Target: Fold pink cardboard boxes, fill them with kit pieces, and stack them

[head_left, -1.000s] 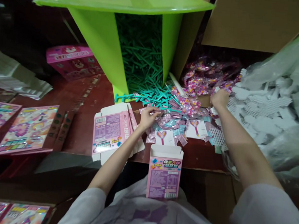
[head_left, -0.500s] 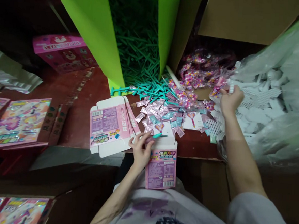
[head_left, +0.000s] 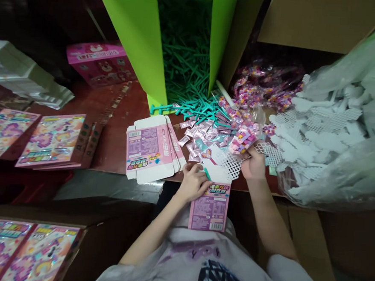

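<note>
My left hand is closed at the open top of a pink and purple cardboard box, which stands upright against my lap. A small teal stick pokes out by its fingertips. My right hand grips a clear bag of colourful beads together with a white mesh board, just right of the box's raised white flap. Behind that flap, a white card with a printed heart-topped wand is partly covered by the mesh. Small pink sachets lie beyond it.
Flattened boxes lie stacked left of my left hand. Teal sticks spill from a green bin. A plastic bag of white plastic pieces stands right, bead bags behind. Finished-looking pink packs and a carton are left.
My right hand has come from the bag of white pieces toward the box, now carrying the bead bag and white mesh board. My left hand stays at the box top. The view has shifted left.
</note>
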`<state>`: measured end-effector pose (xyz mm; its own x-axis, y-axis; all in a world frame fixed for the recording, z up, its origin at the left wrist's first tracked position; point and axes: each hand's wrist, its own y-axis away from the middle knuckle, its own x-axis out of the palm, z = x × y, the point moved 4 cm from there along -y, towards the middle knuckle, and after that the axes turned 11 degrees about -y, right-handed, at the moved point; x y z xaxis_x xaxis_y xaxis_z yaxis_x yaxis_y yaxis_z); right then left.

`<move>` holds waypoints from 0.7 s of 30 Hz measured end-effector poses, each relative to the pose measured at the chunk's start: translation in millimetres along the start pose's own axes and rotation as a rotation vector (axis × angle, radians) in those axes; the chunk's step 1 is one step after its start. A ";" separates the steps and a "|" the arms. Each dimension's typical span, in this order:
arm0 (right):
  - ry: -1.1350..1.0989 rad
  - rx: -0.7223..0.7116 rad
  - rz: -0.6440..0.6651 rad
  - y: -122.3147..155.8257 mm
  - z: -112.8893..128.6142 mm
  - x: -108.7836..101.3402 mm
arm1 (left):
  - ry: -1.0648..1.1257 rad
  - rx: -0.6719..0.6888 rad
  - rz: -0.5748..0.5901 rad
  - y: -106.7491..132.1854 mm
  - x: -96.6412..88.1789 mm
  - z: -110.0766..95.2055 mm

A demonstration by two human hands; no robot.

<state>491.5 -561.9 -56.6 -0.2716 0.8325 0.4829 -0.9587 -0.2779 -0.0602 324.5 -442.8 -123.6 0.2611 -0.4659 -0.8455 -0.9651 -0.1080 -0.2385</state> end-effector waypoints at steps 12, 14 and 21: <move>0.193 0.299 0.414 8.8 -67.0 0.8 | 0.622 -0.236 -0.262 -59.3 -30.3 20.0; 0.271 0.264 0.406 4.1 -59.8 -10.5 | 0.687 -0.288 -0.268 -58.1 -23.8 28.2; 0.323 0.255 0.248 -13.1 -33.1 -51.7 | 0.763 -0.400 -0.440 -36.1 -9.1 41.6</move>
<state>515.3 -585.4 -109.7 -0.5405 0.8214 0.1822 -0.8214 -0.5620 0.0968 357.8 -398.2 -127.2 0.6541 -0.7418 -0.1480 -0.7560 -0.6347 -0.1603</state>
